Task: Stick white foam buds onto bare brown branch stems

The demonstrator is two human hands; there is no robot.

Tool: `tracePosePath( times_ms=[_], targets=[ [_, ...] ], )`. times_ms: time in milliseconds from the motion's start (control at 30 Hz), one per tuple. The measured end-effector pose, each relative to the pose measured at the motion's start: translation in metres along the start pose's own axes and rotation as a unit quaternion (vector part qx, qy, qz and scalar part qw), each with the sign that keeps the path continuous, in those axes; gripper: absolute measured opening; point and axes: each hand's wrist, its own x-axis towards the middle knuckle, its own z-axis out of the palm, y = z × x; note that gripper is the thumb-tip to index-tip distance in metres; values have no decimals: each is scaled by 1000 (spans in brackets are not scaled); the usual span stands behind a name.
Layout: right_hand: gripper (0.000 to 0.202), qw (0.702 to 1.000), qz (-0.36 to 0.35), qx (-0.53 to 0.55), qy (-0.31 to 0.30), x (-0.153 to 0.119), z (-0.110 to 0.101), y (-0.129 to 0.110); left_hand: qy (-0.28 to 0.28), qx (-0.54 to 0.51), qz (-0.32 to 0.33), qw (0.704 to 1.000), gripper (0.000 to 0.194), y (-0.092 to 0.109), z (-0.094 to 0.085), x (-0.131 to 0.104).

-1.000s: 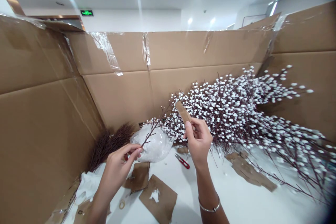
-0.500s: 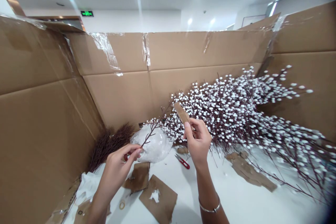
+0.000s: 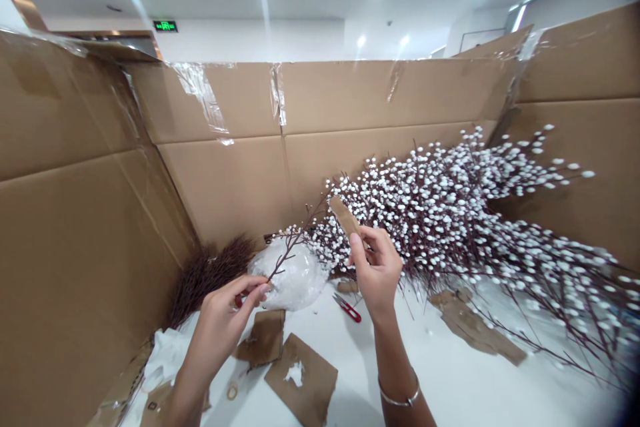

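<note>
My left hand [image 3: 225,313] pinches the lower end of a thin dark twig [image 3: 289,250] that carries small white buds at its tip. The twig rises up and to the right over a clear bag of white buds [image 3: 295,280]. My right hand [image 3: 376,270] holds a narrow strip of brown cardboard [image 3: 344,215] upright, close to the twig's budded end. A silver bracelet sits on my right wrist.
A big pile of dark branches with white buds [image 3: 465,213] fills the right side. Bare brown twigs [image 3: 210,270] lie at the left. Red snips [image 3: 349,307] and cardboard scraps [image 3: 300,377] lie on the white table [image 3: 450,380]. Taped cardboard walls [image 3: 230,167] enclose the space.
My right hand and its cardboard strip have shifted slightly left and up. My left hand and the twig have stayed put.
</note>
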Motion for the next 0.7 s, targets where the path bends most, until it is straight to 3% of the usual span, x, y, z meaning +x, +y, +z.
tracePosePath(
  times_ms=[700],
  targets=[
    [11, 998, 40, 19, -44, 0, -3, 0, 14, -1, -15, 1000, 31, -2, -1, 1]
  ],
)
